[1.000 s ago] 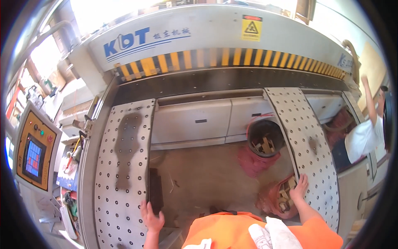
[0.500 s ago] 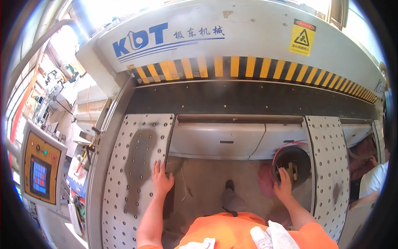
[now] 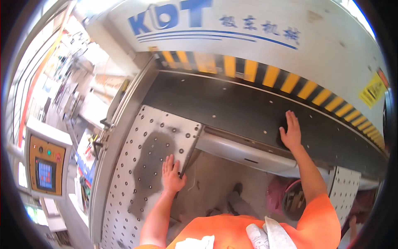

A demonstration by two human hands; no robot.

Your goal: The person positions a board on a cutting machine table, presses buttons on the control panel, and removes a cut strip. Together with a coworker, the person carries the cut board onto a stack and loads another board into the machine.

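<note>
My left hand [image 3: 171, 177] lies on the edge of a perforated, ball-studded metal table [image 3: 120, 195], beside a large dark stain on its surface. Its fingers are stretched out and hold nothing. Reaching forward, my right hand [image 3: 292, 132] is over the dark bed [image 3: 240, 110] of a large machine, flat with fingers out and thumb apart; whether the palm touches the bed I cannot tell. Above the bed runs a yellow-and-black striped guard [image 3: 271, 76] under the white machine beam [image 3: 323, 58].
A control panel with a screen [image 3: 44, 174] stands at the left. Between the tables, a black bucket [image 3: 293, 199] with scraps and a pinkish sack [image 3: 275, 193] sit on the floor. A second ball-studded table [image 3: 346, 189] is at the right, with part of another person's arm [image 3: 353, 228] near it.
My right hand has moved forward from above the bucket to over the dark machine bed. My left hand stays at the table's edge. The view has turned and come closer to the machine.
</note>
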